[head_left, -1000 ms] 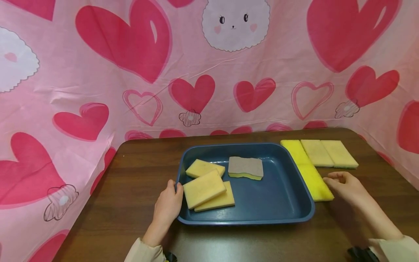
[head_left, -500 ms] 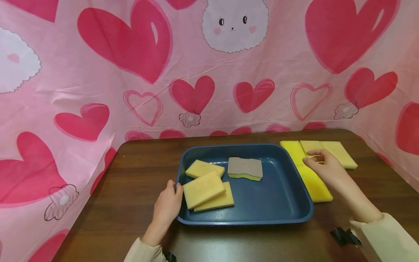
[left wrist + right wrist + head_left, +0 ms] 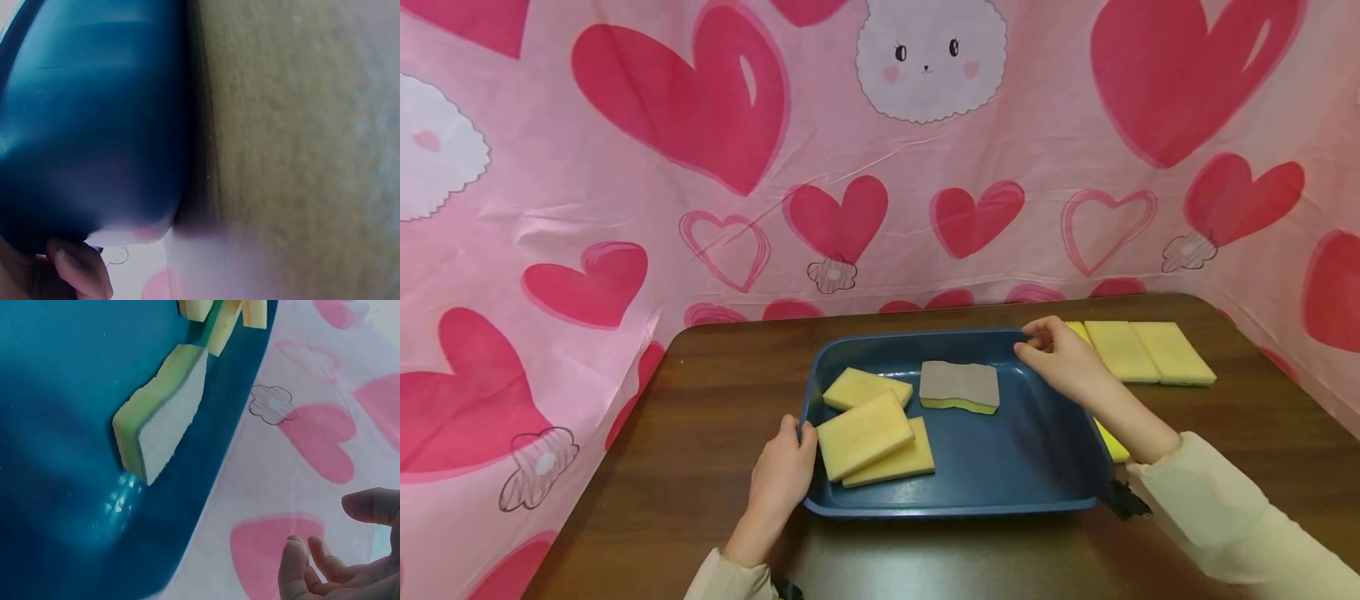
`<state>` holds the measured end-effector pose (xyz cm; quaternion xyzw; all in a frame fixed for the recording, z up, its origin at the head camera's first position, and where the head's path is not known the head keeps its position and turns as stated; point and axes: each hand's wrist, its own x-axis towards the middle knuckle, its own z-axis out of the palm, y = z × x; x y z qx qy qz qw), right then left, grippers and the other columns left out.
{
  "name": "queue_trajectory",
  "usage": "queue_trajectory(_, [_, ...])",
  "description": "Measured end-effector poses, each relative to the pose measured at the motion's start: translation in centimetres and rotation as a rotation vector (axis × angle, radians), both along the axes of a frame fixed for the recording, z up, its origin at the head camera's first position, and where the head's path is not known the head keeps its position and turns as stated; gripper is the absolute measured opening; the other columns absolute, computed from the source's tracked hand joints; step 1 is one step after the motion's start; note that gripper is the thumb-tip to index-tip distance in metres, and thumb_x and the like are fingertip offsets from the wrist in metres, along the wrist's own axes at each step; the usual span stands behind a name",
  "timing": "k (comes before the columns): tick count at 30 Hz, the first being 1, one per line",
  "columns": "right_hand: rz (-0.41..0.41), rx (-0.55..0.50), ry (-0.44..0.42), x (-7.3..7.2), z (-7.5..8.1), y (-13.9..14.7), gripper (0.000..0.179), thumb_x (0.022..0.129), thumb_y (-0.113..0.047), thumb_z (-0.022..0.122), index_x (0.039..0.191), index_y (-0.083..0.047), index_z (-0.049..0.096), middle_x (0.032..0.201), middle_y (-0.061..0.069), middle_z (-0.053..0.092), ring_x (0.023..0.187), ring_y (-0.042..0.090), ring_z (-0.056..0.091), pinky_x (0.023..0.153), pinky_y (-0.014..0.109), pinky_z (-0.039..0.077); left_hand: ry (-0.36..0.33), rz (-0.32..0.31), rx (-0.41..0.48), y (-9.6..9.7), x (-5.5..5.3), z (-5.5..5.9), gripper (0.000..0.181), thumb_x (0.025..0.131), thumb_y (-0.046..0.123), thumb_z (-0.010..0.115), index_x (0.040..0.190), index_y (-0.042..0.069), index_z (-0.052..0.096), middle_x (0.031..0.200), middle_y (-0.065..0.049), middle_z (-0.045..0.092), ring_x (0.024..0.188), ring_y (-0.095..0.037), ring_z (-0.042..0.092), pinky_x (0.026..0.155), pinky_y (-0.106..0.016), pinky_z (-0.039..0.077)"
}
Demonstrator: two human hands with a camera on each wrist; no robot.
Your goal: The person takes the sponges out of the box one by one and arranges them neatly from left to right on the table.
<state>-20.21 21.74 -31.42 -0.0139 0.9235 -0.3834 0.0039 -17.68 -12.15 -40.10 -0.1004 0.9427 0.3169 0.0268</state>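
Observation:
A dark blue rectangular tray [image 3: 1000, 467] lies on the table, its outer wall [image 3: 94, 125] filling much of the left wrist view. My left hand [image 3: 782, 471] grips its left rim, thumb on top. Above the far right corner of the tray is my right hand [image 3: 1067, 360], fingers loosely bent and holding nothing; in the right wrist view the thumb and fingers [image 3: 290, 565] stand apart. A wavy sponge [image 3: 959, 382] with a grey top and yellow-green underside lies inside near the back. Several pale yellow sponges [image 3: 865, 437] overlap at the tray's left end.
Right of the tray, two pale yellow sponges [image 3: 1122, 354] lie side by side on the brown wooden table [image 3: 730, 367]. Bright yellow sponge material [image 3: 1110, 443] beside the tray is partly hidden by the right forearm. A pink heart-print cloth [image 3: 820, 100] hangs behind.
My right hand has moved left and away from me, from beside the bright yellow sponge material to over the tray's far right corner. The left hand keeps its grip on the rim.

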Motion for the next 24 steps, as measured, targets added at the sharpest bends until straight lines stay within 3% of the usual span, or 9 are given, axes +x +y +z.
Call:
queue_trajectory(7, [0.04, 0.012, -0.043, -0.9, -0.6, -1.7, 0.047, 0.094, -0.021, 0.053, 0.129, 0.008, 0.042, 0.115, 0.028, 0.054, 0.1, 0.037, 0.054, 0.086, 0.045, 0.05, -0.003, -0.001, 0.006, 0.0, 0.1, 0.0, 0.033, 0.099, 0.034, 0.032, 0.099, 0.005, 0.048, 0.065, -0.007, 0.042, 0.061, -0.022, 0.048, 0.053, -0.031, 0.032])
queue_trajectory(14, [0.119, 0.094, -0.101, -1.7, -0.9, -2.5, 0.048, 0.094, -0.023, 0.053, 0.13, 0.008, 0.045, 0.127, 0.03, 0.051, 0.113, 0.042, 0.051, 0.096, 0.051, 0.046, -0.001, -0.005, 0.008, 0.0, 0.1, 0.1, 0.033, 0.099, 0.034, 0.032, 0.098, 0.005, 0.047, 0.065, -0.006, 0.041, 0.06, -0.021, 0.047, 0.053, -0.03, 0.032])
queue_trajectory(24, [0.172, 0.116, -0.162, -3.1, -1.7, -2.8, 0.049, 0.093, -0.018, 0.051, 0.131, 0.012, 0.044, 0.129, 0.032, 0.049, 0.115, 0.043, 0.05, 0.099, 0.051, 0.043, 0.009, -0.006, 0.003, 0.0, 0.1, 0.0, 0.032, 0.099, 0.034, 0.032, 0.097, 0.005, 0.047, 0.064, -0.007, 0.041, 0.06, -0.021, 0.047, 0.053, -0.031, 0.032])
